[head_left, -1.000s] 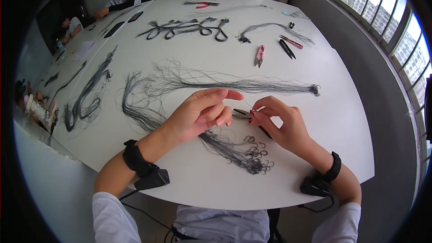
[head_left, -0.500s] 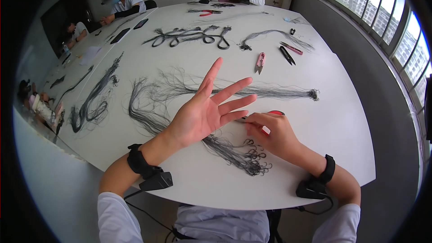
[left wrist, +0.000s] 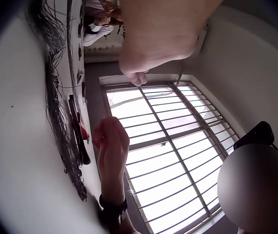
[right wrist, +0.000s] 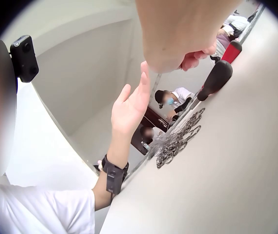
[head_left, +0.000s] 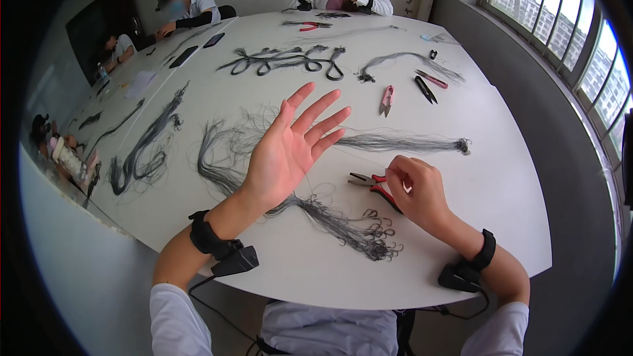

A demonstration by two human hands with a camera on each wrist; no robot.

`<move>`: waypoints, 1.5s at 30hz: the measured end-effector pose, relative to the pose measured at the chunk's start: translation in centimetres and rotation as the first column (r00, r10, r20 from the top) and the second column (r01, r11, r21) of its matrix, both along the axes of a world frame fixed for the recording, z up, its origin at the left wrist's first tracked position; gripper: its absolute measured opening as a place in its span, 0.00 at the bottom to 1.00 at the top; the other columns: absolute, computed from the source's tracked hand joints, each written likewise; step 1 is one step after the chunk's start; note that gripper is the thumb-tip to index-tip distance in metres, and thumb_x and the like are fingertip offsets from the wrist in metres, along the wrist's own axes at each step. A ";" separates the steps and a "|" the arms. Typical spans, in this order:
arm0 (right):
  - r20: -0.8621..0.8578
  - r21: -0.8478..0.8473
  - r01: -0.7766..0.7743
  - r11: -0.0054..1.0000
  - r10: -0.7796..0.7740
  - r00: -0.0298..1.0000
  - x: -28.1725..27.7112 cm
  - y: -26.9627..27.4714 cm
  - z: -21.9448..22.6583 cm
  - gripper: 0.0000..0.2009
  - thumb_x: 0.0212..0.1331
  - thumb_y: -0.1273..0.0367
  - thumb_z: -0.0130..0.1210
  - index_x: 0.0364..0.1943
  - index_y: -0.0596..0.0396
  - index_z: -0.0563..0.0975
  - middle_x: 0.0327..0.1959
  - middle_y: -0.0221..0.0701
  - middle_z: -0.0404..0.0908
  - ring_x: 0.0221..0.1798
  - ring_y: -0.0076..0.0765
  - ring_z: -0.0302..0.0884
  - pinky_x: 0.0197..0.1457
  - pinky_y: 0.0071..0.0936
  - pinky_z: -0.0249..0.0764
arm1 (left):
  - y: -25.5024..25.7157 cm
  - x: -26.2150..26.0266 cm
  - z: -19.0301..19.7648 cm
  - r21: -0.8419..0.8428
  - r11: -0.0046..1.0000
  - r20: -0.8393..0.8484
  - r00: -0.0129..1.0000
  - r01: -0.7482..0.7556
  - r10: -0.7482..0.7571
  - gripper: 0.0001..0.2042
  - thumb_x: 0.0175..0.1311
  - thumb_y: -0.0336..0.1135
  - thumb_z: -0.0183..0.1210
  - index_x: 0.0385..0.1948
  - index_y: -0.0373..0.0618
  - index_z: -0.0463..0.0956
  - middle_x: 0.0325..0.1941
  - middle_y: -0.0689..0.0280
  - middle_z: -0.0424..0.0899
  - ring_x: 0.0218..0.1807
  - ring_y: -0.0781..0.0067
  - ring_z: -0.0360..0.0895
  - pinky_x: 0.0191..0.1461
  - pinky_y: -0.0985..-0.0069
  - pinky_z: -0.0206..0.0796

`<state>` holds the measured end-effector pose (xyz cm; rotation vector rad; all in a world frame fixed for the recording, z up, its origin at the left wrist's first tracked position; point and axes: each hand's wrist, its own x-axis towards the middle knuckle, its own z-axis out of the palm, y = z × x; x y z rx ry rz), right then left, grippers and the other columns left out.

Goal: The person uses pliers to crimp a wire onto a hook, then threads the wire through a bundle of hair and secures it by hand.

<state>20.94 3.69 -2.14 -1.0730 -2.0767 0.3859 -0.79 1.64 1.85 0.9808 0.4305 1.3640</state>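
Observation:
My left hand point(head_left: 280, 151) is raised over dark strands point(head_left: 221, 175), palm showing, fingers extended and apart. My right hand point(head_left: 419, 191) has its fingers curled, thumb and forefinger together on what looks like one thin strand; its far end is hard to make out. Pliers point(head_left: 361, 180) with red and black handles lie on the table just left of the right hand, their handles partly hidden by it. Below them, the bundle's curled ends point(head_left: 376, 240) spread out. In the right wrist view, a black handle point(right wrist: 217, 78) shows under the right hand point(right wrist: 183, 34).
A straight bundle point(head_left: 395, 142) lies behind the hands. Farther back are pink snips point(head_left: 387, 99), black snips point(head_left: 425, 89), a looped dark bundle point(head_left: 264, 64) and two phones. Another bundle point(head_left: 148, 138) lies at the left. People sit at the far side and left.
The left hand's bent fingers have straightened and spread, and the hand has moved up and left. The right hand has shifted slightly right, uncovering more of the pliers than half a second ago.

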 end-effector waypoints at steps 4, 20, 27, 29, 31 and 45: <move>0.078 0.056 -0.086 0.995 0.081 0.994 0.0 -0.3 0.0 0.03 0.46 0.74 0.54 0.20 0.56 0.73 0.15 0.27 0.74 0.23 0.30 0.70 0.25 0.28 0.66 | 0.1 0.5 -0.2 0.123 0.988 -0.095 0.989 -0.098 0.110 0.24 0.70 0.50 0.29 0.65 0.55 0.45 0.69 0.61 0.52 0.67 0.61 0.55 0.68 0.66 0.50; 0.095 0.166 -0.189 0.968 0.175 0.980 0.1 -1.0 -0.3 0.00 0.45 0.74 0.54 0.22 0.54 0.75 0.16 0.26 0.75 0.24 0.31 0.71 0.26 0.29 0.68 | 0.3 1.0 0.6 0.563 0.792 -0.375 0.781 -0.236 0.500 0.26 0.70 0.48 0.32 0.65 0.53 0.36 0.68 0.52 0.51 0.65 0.54 0.58 0.64 0.60 0.52; 0.155 0.119 -0.098 0.988 0.079 0.985 0.2 -1.0 -0.4 0.02 0.44 0.74 0.54 0.19 0.54 0.74 0.14 0.27 0.74 0.23 0.34 0.70 0.25 0.30 0.67 | 1.0 1.2 2.1 0.590 0.759 -0.237 0.840 -0.275 0.488 0.24 0.70 0.47 0.33 0.64 0.51 0.39 0.65 0.49 0.51 0.63 0.57 0.61 0.63 0.63 0.56; 0.191 0.123 -0.121 0.985 0.096 0.977 0.4 -1.0 -0.4 0.03 0.43 0.74 0.54 0.18 0.54 0.73 0.15 0.27 0.74 0.24 0.34 0.70 0.25 0.30 0.67 | 1.4 1.0 2.8 0.590 0.748 -0.196 0.845 -0.304 0.498 0.24 0.70 0.47 0.33 0.64 0.50 0.40 0.65 0.49 0.52 0.63 0.58 0.61 0.63 0.64 0.56; 0.226 0.131 -0.142 0.981 0.110 0.968 0.3 -1.1 -0.2 0.04 0.42 0.74 0.54 0.17 0.54 0.72 0.16 0.27 0.74 0.24 0.34 0.70 0.25 0.30 0.67 | 1.9 0.9 3.8 0.579 0.716 -0.126 0.825 -0.390 0.551 0.24 0.70 0.48 0.33 0.63 0.49 0.42 0.64 0.49 0.52 0.62 0.59 0.63 0.63 0.65 0.56; -0.202 -0.126 -0.843 0.523 0.818 0.538 -0.2 -4.2 4.6 0.02 0.49 0.77 0.52 0.22 0.60 0.73 0.50 0.39 0.74 0.49 0.40 0.71 0.51 0.33 0.67 | 5.7 1.1 0.8 0.497 0.822 -0.501 0.683 -0.277 0.532 0.23 0.72 0.46 0.28 0.38 0.36 0.70 0.26 0.62 0.79 0.32 0.75 0.76 0.45 0.77 0.67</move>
